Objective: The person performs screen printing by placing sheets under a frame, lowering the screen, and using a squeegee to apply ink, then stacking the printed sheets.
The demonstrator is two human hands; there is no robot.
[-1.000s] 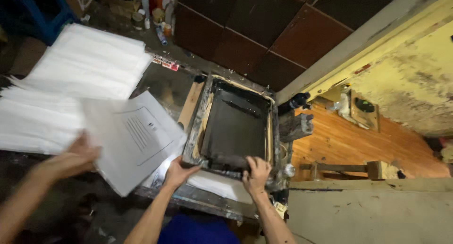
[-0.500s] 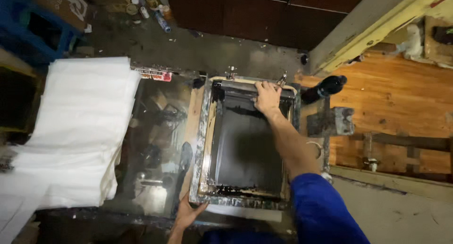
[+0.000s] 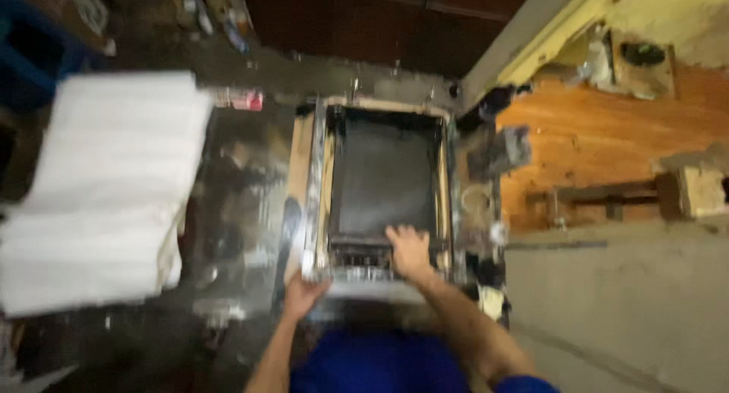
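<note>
A small red-and-white labelled package lay at the far edge of the dark worktable, beside a tall stack of white paper sheets. The right hand pressed flat, fingers spread, on the near end of the black rectangular printing screen. The left hand gripped the wooden frame's near corner.
</note>
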